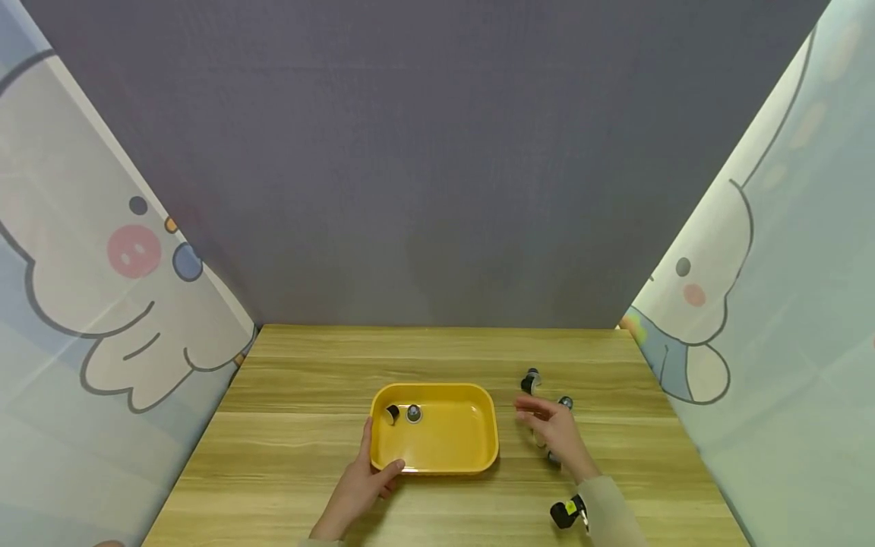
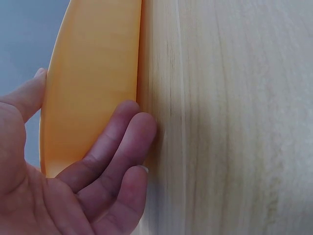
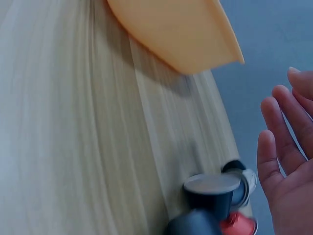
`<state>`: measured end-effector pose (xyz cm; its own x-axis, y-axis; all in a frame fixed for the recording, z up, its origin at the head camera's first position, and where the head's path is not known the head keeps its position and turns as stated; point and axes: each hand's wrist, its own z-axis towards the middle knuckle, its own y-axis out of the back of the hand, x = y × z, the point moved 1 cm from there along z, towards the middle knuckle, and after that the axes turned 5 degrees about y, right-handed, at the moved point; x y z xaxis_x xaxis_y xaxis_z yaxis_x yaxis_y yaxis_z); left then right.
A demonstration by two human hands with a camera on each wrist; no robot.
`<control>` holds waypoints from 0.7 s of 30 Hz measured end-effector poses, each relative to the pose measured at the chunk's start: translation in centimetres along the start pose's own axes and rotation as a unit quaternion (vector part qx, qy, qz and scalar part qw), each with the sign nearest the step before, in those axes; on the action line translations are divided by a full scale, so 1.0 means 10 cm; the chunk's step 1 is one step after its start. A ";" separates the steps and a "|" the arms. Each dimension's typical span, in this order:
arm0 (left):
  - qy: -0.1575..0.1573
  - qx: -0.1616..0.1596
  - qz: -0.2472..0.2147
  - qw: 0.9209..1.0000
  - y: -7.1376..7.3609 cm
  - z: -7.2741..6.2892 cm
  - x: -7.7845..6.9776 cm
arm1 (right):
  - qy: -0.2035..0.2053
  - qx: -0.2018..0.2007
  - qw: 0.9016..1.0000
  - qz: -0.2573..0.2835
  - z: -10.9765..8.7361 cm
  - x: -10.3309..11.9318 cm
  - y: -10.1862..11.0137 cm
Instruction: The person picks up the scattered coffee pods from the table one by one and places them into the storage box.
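Left hand [image 1: 360,480] with a glossy, round-cornered yellow tray [image 1: 451,439] in grip; right hand [image 1: 559,433] loose-fingered near cup-shaped capsules [image 3: 211,201]

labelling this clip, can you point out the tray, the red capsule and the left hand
Tray [image 1: 447,441]: head view, on its bare floor
Red capsule [image 3: 238,224]: right wrist view, on its red body
Left hand [image 1: 359,480]: head view, on the back of the hand

Capsules [image 1: 413,413] lie in the tray [image 1: 454,441], others [image 1: 531,380] to its right.
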<state>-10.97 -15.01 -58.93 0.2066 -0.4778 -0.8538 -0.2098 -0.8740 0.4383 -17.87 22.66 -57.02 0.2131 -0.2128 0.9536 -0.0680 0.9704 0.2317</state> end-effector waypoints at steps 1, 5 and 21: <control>0.000 0.000 0.000 1.000 0.00 0.00 0.00 | 0.000 -0.003 1.000 -0.004 -0.01 -0.01 0.02; -0.004 0.002 0.004 1.000 0.01 0.00 0.00 | -0.008 -0.014 1.000 -0.014 -0.05 -0.05 0.09; 0.001 -0.003 0.007 1.000 0.00 -0.02 -0.02 | -0.050 -0.044 0.997 -0.040 -0.28 -0.18 0.30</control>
<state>-10.80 -14.88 -58.70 0.2065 -0.4907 -0.8465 -0.2067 -0.8675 0.4524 -15.72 26.27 -58.59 0.1157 -0.2950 0.9485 0.0323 0.9555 0.2933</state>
